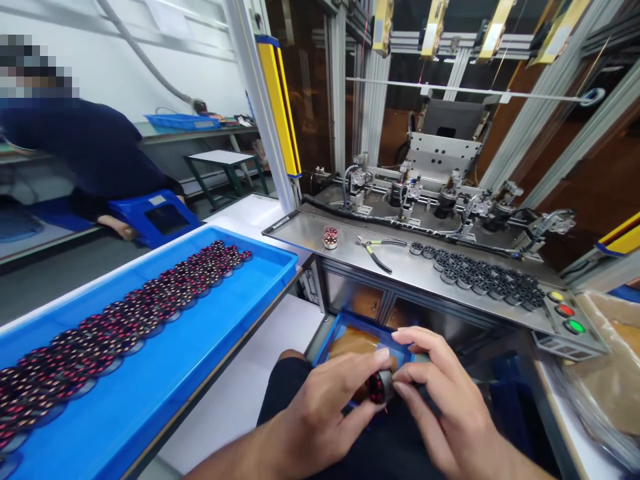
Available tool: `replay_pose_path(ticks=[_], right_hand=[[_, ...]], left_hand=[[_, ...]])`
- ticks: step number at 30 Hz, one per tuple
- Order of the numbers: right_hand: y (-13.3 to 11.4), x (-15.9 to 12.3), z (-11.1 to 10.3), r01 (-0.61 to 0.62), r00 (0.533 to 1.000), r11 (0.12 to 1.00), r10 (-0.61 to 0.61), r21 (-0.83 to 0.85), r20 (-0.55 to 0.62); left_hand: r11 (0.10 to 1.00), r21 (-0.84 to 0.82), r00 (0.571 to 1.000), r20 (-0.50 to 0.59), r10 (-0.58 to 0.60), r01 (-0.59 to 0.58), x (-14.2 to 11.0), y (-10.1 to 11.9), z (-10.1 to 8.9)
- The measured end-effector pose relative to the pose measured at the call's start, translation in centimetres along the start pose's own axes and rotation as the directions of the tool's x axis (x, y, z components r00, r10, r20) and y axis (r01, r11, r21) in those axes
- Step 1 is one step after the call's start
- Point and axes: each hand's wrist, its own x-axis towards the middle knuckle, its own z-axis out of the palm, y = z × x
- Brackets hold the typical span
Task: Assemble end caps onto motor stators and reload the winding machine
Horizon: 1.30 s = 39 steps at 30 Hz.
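Note:
Both hands meet low in the middle of the head view, over my lap. My left hand (325,413) and my right hand (445,400) pinch one small wound stator (379,387), dark with red wire, between thumbs and fingertips. Just behind the hands sits a small blue bin (345,327) under the bench. To the left a long blue tray (210,333) carries several rows of wound stators (125,313).
The steel bench (400,267) holds a lone wound stator (331,237), pliers (375,252), a row of dark unwound cores (480,275) and three coloured buttons (565,311). A winding machine (440,187) stands behind. Another person (85,153) bends over at far left.

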Motion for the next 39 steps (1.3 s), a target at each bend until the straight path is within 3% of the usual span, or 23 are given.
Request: replay_pose_path(ticks=[2,5,8,11,16,19,22,25,27,30,33,36,39], right_hand=[[0.8,0.2,-1.2,0.066,0.995,0.998,-0.065,-0.014,0.075],[2.3,-0.5,-2.7,0.045,0.989,0.998,-0.038,-0.049,0.143],[2.7,-1.6,-3.4,-0.016,0.999,0.99,0.023,-0.141,0.047],[1.5,-2.1,-2.9,0.021,0.999,0.984,-0.027,-0.178,-0.032],[-0.4,-0.7,0.1,0.136,0.99,0.974,-0.139,-0.181,-0.004],[-0.2,0.1,0.3,0.192,0.981,0.968,-0.183,-0.161,0.069],[0.9,0.8,-0.8,0.253,0.956,0.959,-0.228,-0.129,0.186],[3.6,2.6,-1.3,0.218,0.943,0.974,-0.193,-0.065,0.273],[6.5,4.7,-0.6,0.126,0.955,0.988,-0.098,-0.086,0.28],[11.8,8.9,2.2,-0.044,0.981,0.962,0.093,-0.271,0.17],[16.5,12.4,5.4,-0.134,0.972,0.905,0.2,-0.403,0.124],[19.1,13.9,7.5,-0.179,0.94,0.847,0.297,-0.501,0.168],[20.0,14.2,7.6,-0.164,0.905,0.813,0.35,-0.559,0.243]], left_hand=[[0.99,-0.139,0.998,0.059,-0.026,0.034,0.1,0.2,-0.6],[0.965,-0.253,0.993,0.107,-0.047,0.073,0.1,0.3,-1.1],[0.971,-0.222,0.995,0.061,-0.074,0.086,0.1,0.4,-0.9],[0.992,-0.111,0.999,-0.007,-0.053,0.052,0.3,0.3,-0.3],[0.998,-0.054,0.999,-0.048,-0.025,0.023,0.4,0.4,0.0],[0.983,-0.157,0.996,-0.014,-0.093,0.09,0.0,0.3,-0.9],[0.906,-0.355,0.971,0.027,-0.236,0.23,-0.9,-0.2,-2.1],[0.781,-0.535,0.922,-0.009,-0.387,0.323,-2.0,-0.9,-2.8],[0.714,-0.607,0.88,-0.049,-0.472,0.349,-2.6,-1.4,-3.0],[0.636,-0.659,0.814,-0.06,-0.578,0.402,-3.1,-1.9,-2.9],[0.535,-0.713,0.743,-0.029,-0.669,0.454,-3.4,-2.0,-2.7],[0.436,-0.787,0.672,-0.036,-0.739,0.437,-3.7,-1.9,-2.8],[0.405,-0.797,0.638,-0.032,-0.769,0.448,-4.0,-2.0,-3.2]])
